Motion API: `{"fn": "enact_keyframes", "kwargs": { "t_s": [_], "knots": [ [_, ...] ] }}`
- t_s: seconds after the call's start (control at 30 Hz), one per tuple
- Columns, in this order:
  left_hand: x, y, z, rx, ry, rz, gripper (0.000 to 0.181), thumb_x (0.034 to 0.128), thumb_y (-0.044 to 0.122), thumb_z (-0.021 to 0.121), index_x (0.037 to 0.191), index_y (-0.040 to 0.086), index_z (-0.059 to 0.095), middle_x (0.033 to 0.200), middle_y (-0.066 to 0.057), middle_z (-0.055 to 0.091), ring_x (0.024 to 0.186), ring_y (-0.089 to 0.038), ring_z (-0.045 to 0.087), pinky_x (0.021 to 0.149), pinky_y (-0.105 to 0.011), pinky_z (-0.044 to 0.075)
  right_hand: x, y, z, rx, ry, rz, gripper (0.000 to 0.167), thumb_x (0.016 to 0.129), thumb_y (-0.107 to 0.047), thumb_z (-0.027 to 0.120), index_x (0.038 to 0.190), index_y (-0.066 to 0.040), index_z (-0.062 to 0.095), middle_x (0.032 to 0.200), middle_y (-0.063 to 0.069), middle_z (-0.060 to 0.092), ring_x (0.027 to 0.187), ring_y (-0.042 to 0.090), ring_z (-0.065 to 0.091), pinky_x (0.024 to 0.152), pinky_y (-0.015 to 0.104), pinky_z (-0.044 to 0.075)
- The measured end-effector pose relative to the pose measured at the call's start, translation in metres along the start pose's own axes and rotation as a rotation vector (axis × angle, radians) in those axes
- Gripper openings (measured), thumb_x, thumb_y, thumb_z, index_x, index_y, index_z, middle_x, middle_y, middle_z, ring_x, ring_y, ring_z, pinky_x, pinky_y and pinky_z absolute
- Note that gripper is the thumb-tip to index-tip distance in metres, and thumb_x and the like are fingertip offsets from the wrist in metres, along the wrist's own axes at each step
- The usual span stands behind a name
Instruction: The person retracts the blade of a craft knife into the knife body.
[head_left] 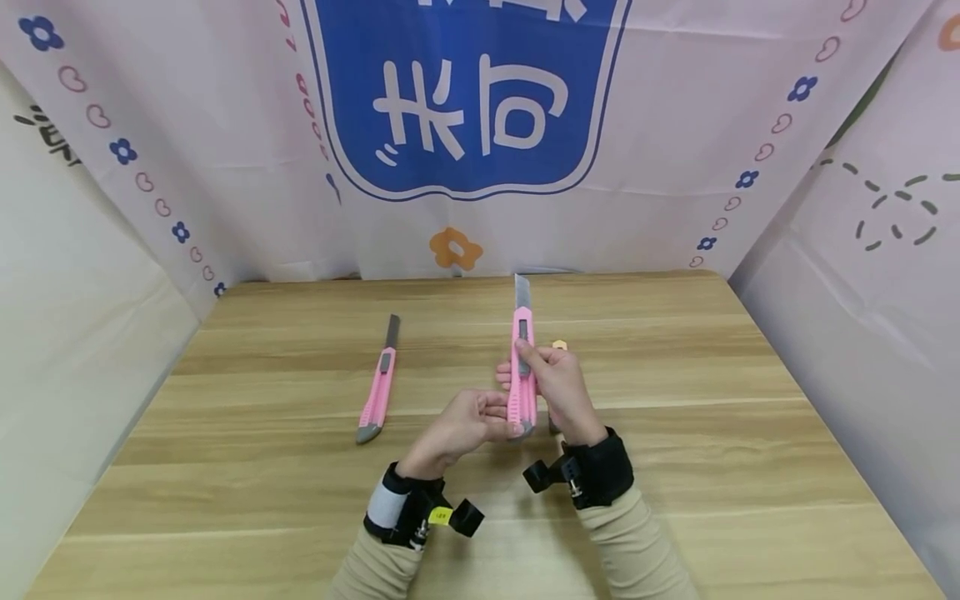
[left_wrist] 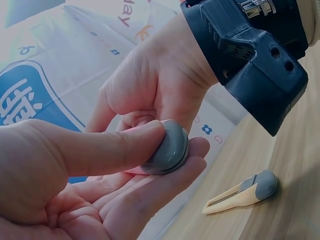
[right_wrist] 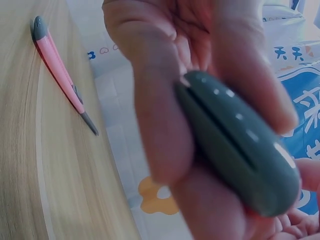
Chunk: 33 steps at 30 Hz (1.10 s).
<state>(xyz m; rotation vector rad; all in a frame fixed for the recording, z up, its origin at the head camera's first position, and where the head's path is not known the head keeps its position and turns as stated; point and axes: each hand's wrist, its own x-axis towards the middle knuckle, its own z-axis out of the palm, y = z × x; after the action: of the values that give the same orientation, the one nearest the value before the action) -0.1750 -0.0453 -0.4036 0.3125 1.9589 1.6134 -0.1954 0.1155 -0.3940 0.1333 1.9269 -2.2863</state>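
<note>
1. Holds a pink utility knife (head_left: 522, 404) in the left grip (head_left: 461, 425) and right grip (head_left: 562, 385), raised above the wood-grain bench (head_left: 300, 508).
2. Points the extended blade (head_left: 522, 292) of that knife toward the backdrop (head_left: 247, 208).
3. Pinches the gray end cap (left_wrist: 172, 147) between thumb and fingers of the left grip.
4. Clasps the knife body in the right grip, with thumb on the front at the slider (head_left: 522, 328) and fingers behind.
5. Shows a second pink utility knife (head_left: 378, 387) lying on the bench, left of both grips and well apart, with blade extended.
6. Shows a yellow-orange utility knife (left_wrist: 237, 195) lying on the bench near the right grip, partly hidden by it in the head view.
7. Carries a black camera mount (head_left: 600, 471) strapped at each wrist, next to beige sleeves (head_left: 637, 542).
</note>
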Motion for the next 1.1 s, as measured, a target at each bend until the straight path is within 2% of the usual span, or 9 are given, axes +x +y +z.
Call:
{"fn": "enact_keyframes", "kwargs": {
  "t_s": [0.27, 0.43, 0.7, 0.93, 1.1],
  "knots": [
    [-0.0027, 0.0011, -0.0015, -0.015, -0.037, 0.002, 0.037, 0.0873, 0.002, 0.064, 0.123, -0.005, 0.058, 0.114, -0.021, 0.069, 0.089, -0.009, 0.069, 0.088, -0.026, 0.059, -0.0004, 0.0026, -0.0002, -0.005, -0.002, -0.072, 0.039, 0.099, -0.021, 0.054, 0.112, 0.015, 0.059, 0.069, -0.004, 0.075, 0.067, 0.009, 0.074, 0.072, 0.03, 0.063],
    [-0.0018, 0.0012, -0.0025, -0.011, -0.041, 0.004, 0.037, 0.0876, 0.003, 0.064, 0.124, -0.005, 0.058, 0.115, -0.022, 0.069, 0.089, -0.008, 0.069, 0.088, -0.025, 0.059, 0.0008, 0.0032, -0.0002, 0.006, -0.021, -0.107, 0.04, 0.099, -0.02, 0.054, 0.111, 0.018, 0.058, 0.069, -0.004, 0.075, 0.067, 0.01, 0.074, 0.073, 0.032, 0.063],
    [-0.0008, -0.0006, -0.0029, -0.029, -0.04, -0.006, 0.04, 0.0871, 0.001, 0.063, 0.126, -0.005, 0.056, 0.116, -0.022, 0.068, 0.092, -0.01, 0.069, 0.09, -0.028, 0.059, -0.0006, 0.0026, -0.001, 0.008, -0.017, -0.093, 0.034, 0.098, -0.014, 0.055, 0.113, 0.016, 0.059, 0.074, 0.001, 0.076, 0.069, 0.01, 0.074, 0.073, 0.031, 0.063],
    [0.0018, -0.0015, -0.0017, -0.021, -0.019, 0.003, 0.04, 0.0866, 0.0, 0.064, 0.125, -0.008, 0.056, 0.116, -0.025, 0.068, 0.096, -0.015, 0.07, 0.088, -0.028, 0.06, -0.0003, 0.0029, -0.0017, 0.03, -0.046, -0.109, 0.036, 0.098, -0.014, 0.055, 0.115, 0.018, 0.057, 0.072, -0.004, 0.075, 0.069, 0.01, 0.074, 0.073, 0.031, 0.063],
    [0.0012, -0.0014, -0.0016, -0.024, -0.018, -0.006, 0.039, 0.0859, 0.0, 0.065, 0.123, -0.007, 0.057, 0.116, -0.024, 0.068, 0.094, -0.014, 0.07, 0.088, -0.028, 0.06, -0.0016, 0.0026, -0.0025, 0.031, -0.049, -0.103, 0.035, 0.098, -0.012, 0.054, 0.118, 0.016, 0.057, 0.075, 0.001, 0.077, 0.07, 0.01, 0.074, 0.074, 0.031, 0.063]
  ]
}}
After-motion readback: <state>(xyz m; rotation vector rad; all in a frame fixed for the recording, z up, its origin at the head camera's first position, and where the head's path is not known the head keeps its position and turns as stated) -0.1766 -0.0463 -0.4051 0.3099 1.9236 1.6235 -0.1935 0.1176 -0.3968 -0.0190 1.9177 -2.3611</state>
